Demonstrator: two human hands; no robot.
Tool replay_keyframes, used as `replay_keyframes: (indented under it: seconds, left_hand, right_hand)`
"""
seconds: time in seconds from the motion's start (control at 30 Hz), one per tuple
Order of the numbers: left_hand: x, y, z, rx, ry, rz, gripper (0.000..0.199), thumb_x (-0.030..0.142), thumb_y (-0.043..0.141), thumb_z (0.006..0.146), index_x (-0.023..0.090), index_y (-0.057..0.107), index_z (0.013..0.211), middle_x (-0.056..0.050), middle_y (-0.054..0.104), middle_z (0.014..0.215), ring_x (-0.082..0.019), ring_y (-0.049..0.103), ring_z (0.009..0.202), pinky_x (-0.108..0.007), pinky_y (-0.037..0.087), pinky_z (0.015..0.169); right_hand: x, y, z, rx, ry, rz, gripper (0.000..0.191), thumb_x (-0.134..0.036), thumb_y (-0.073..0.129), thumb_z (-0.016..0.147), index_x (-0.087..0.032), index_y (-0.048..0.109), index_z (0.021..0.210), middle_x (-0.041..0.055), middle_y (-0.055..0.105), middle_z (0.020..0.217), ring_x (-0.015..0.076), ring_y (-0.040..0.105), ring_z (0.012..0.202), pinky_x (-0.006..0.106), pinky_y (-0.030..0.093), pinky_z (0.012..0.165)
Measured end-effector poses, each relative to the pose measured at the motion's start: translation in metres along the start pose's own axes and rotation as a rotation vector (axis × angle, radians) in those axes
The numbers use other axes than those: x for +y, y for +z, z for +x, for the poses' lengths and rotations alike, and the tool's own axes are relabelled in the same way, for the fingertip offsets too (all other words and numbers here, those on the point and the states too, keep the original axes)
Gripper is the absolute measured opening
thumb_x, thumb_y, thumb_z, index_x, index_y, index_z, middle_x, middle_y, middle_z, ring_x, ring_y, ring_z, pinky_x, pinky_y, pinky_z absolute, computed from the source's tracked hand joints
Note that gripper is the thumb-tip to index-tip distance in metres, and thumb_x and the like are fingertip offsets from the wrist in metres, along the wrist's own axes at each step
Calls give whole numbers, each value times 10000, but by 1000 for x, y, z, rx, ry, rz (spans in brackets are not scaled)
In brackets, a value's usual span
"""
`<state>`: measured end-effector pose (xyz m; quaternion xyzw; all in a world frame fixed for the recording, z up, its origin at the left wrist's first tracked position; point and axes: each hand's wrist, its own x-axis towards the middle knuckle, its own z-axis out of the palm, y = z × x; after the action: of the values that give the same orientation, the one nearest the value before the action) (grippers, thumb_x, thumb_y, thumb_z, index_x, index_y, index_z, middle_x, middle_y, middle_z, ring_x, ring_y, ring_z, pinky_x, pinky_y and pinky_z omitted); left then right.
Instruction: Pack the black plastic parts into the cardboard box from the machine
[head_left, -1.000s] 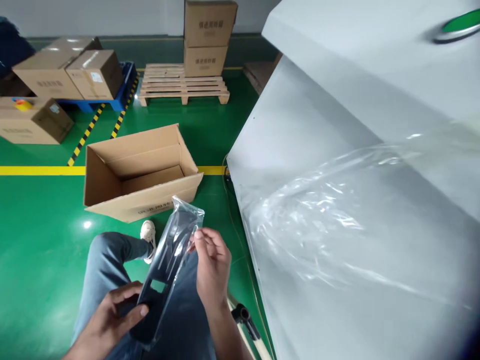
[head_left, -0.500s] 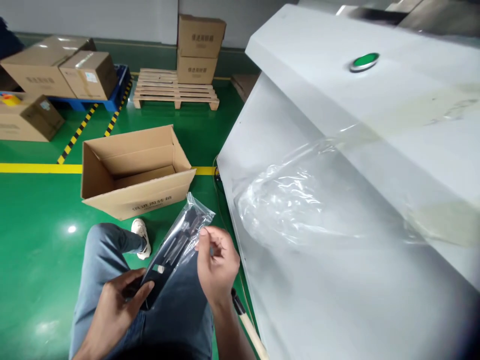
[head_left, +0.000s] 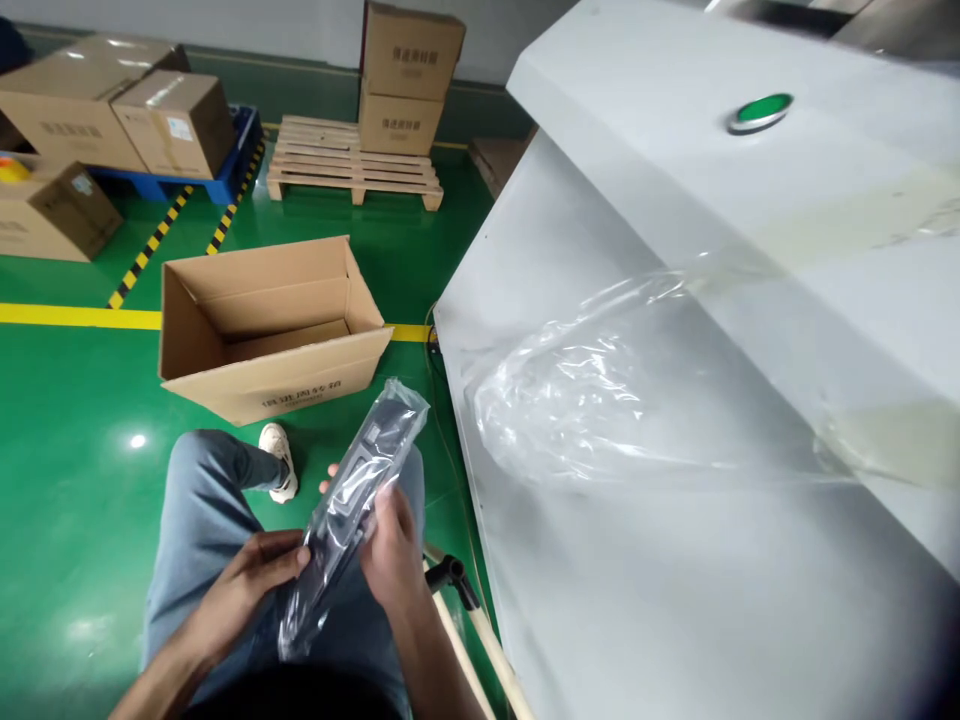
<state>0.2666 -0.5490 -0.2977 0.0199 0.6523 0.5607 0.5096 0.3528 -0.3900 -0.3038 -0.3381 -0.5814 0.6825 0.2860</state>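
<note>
Spanning the room, green floor (head_left: 67, 520); one white machine (head_left: 675, 250); one wooden pallet (head_left: 352, 165); one open carton (head_left: 262, 330). Above lap, left hand (head_left: 259, 575) and right hand (head_left: 390, 555) grip one bagged black part (head_left: 360, 480).

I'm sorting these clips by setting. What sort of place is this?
Most likely a factory or warehouse packing area: a green floor with yellow lines, a wooden pallet carrying stacked cartons, and an open cardboard box beside a white machine.
</note>
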Motion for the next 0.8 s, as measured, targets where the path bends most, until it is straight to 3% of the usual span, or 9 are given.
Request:
replay_keyframes:
  seconds: [0.07, 0.13, 0.23, 0.37, 0.43, 0.57, 0.7, 0.8]
  left_hand:
    - [1, 5, 2, 161, 148, 156, 583, 634, 716, 888, 186, 750, 1259, -145, 751, 1306, -349, 645, 1297, -495, 460, 1149]
    - [4, 12, 3, 261, 365, 313, 565, 589, 662, 944, 209, 665, 1362, -136, 705, 1387, -323, 628, 1319, -497, 442, 1172]
    - [9, 24, 6, 336, 643, 550, 456, 502, 689, 953, 217, 657, 1306, -129, 730, 1281, -296, 678, 1194, -445, 514, 1074]
    - [11, 37, 12, 383, 827, 722, 234, 373, 546, 1047, 230, 725, 1094, -108, 763, 1094, -251, 717, 1041, -365, 545, 945]
    - [8, 39, 14, 430, 820, 748, 285, 353, 479, 1074, 226, 728, 1017, -94, 762, 1001, -224, 717, 942, -337, 534, 879]
    - [7, 38, 14, 496, 669, 728, 418, 469, 422, 1081, 217, 702, 901, -47, 688, 768, -194, 642, 702, -314, 470, 703]
    - [20, 28, 13, 412, 482, 540, 499, 603, 472, 1035, 199, 703, 853, 5, 591, 658, -156, 513, 590, -282, 400, 606]
    - [33, 20, 12, 313, 391, 372, 527, 662, 548, 983, 183, 703, 826, 31, 512, 631, -140, 431, 598, -268, 366, 593]
  right_hand:
    - [-4, 6, -1, -28, 23, 28, 468, -647, 518, 1019, -245, 715, 1154, 56, 760, 914, 211, 726, 797, 365, 612, 755]
    - [-7, 11, 0, 29, -16, -10, 381, -587, 625, 979, -242, 660, 1137, 45, 740, 953, 194, 703, 826, 343, 603, 783]
    - [-8, 18, -1, 96, -51, -71, 316, -520, 665, 954, -239, 616, 1091, 42, 720, 959, 185, 684, 837, 325, 591, 767]
    - [-5, 23, -5, 216, -52, -93, 327, -513, 675, 936, -232, 586, 1078, 47, 713, 963, 188, 683, 843, 339, 591, 774]
    - [-5, 22, -7, 236, -47, -99, 348, -513, 693, 922, -229, 581, 1086, 54, 718, 985, 193, 691, 865, 347, 597, 792]
    - [-8, 18, -10, 213, -29, -122, 342, -513, 680, 933, -228, 594, 1100, 50, 723, 980, 192, 689, 841, 342, 599, 768]
    - [-7, 6, -8, 131, -11, -142, 303, -538, 612, 972, -243, 640, 1039, 32, 724, 927, 198, 678, 812, 343, 600, 757]
    - [4, -7, -6, 79, 8, -149, 400, -599, 525, 1008, -250, 716, 1046, 49, 762, 967, 228, 712, 893, 367, 608, 814]
